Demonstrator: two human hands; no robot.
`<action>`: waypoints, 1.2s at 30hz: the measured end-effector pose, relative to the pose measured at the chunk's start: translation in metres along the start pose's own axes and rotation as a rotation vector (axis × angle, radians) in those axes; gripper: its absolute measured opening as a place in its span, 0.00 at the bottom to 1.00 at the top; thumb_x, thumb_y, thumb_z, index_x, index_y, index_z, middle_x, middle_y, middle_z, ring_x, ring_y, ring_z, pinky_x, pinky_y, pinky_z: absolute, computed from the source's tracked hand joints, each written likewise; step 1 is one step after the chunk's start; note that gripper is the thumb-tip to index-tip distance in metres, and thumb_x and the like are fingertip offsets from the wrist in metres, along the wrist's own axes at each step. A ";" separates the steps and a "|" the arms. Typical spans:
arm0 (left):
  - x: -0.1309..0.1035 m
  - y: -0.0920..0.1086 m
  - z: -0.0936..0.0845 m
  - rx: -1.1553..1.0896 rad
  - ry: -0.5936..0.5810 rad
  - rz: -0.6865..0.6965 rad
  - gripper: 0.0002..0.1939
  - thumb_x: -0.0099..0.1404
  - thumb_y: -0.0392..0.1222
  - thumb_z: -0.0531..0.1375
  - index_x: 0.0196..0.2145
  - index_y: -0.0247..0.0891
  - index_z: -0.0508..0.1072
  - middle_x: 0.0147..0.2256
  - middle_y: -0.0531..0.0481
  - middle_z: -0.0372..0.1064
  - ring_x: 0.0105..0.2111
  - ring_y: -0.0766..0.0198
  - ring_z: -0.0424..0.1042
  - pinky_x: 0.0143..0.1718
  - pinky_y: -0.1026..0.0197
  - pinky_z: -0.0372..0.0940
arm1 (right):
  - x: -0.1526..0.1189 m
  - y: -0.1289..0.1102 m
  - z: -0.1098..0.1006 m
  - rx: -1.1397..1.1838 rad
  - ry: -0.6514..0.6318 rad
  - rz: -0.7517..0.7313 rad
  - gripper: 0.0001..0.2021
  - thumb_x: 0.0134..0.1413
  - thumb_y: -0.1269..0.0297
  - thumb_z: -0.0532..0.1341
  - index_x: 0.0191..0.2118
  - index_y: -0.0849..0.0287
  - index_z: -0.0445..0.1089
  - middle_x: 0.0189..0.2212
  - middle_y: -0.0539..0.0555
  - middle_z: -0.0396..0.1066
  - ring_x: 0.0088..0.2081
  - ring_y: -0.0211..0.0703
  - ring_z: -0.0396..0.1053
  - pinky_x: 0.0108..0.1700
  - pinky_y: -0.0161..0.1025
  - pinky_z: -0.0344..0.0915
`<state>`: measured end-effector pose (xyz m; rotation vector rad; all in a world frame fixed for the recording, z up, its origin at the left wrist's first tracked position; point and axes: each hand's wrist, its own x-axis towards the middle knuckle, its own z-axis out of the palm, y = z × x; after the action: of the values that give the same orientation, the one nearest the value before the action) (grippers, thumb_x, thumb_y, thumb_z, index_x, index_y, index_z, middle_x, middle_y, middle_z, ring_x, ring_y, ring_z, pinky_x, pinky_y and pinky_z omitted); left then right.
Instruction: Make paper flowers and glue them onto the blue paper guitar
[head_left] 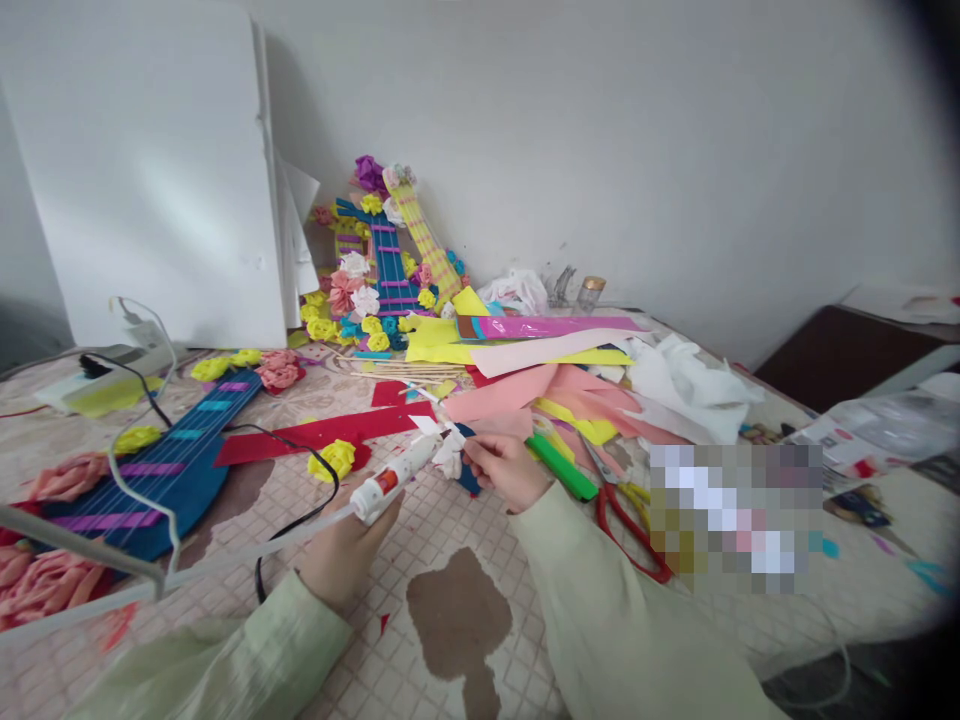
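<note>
My left hand is closed around a white glue gun with an orange label. A pale stick runs out of its back end, and its front points away from me to the right. My right hand pinches a small white paper flower by its right side, close to the front of the glue gun. A dark blue piece shows just behind and below the flower; whether my fingers hold it too I cannot tell. The exact contact between nozzle and flower is hidden.
A blue paper guitar with flowers lies at left, crossed by cables. Red strips, coloured paper and wooden sticks spread ahead. Red-handled scissors and a green roll lie right. Decorated guitars lean against the wall.
</note>
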<state>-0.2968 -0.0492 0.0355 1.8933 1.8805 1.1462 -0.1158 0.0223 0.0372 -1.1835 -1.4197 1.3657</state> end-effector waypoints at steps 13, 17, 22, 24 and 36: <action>-0.001 -0.005 0.002 0.061 -0.068 0.060 0.11 0.56 0.44 0.51 0.32 0.37 0.69 0.29 0.49 0.71 0.31 0.60 0.70 0.33 0.62 0.64 | -0.001 -0.003 0.000 0.020 -0.001 0.015 0.12 0.41 0.59 0.56 0.19 0.63 0.62 0.12 0.45 0.55 0.13 0.27 0.49 0.14 0.28 0.43; -0.002 -0.007 0.003 0.072 -0.075 0.104 0.10 0.56 0.44 0.51 0.30 0.37 0.68 0.29 0.49 0.70 0.32 0.60 0.69 0.32 0.63 0.64 | -0.001 -0.003 0.000 0.019 -0.002 0.021 0.12 0.41 0.58 0.56 0.19 0.63 0.63 0.12 0.45 0.55 0.13 0.27 0.49 0.14 0.28 0.43; -0.003 -0.007 0.003 0.072 -0.058 0.142 0.10 0.56 0.44 0.51 0.30 0.38 0.69 0.29 0.50 0.70 0.30 0.61 0.70 0.32 0.63 0.65 | 0.000 -0.001 -0.001 0.006 -0.004 0.011 0.12 0.42 0.59 0.55 0.20 0.64 0.63 0.13 0.46 0.56 0.14 0.27 0.50 0.14 0.28 0.43; -0.003 -0.005 0.002 0.054 -0.062 0.149 0.10 0.56 0.44 0.51 0.30 0.38 0.69 0.29 0.50 0.71 0.30 0.61 0.70 0.32 0.63 0.65 | 0.001 0.000 -0.002 -0.004 -0.006 0.002 0.12 0.42 0.59 0.55 0.20 0.63 0.63 0.13 0.46 0.56 0.14 0.27 0.50 0.14 0.28 0.43; -0.004 -0.003 0.002 0.051 -0.107 0.085 0.09 0.55 0.43 0.51 0.29 0.38 0.68 0.29 0.49 0.70 0.30 0.60 0.69 0.33 0.61 0.64 | 0.002 0.003 -0.003 -0.030 -0.016 -0.033 0.12 0.43 0.59 0.54 0.20 0.63 0.63 0.15 0.47 0.57 0.14 0.27 0.50 0.14 0.28 0.44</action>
<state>-0.2975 -0.0521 0.0305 2.0369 1.8054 1.0085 -0.1133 0.0246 0.0347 -1.1660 -1.4694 1.3376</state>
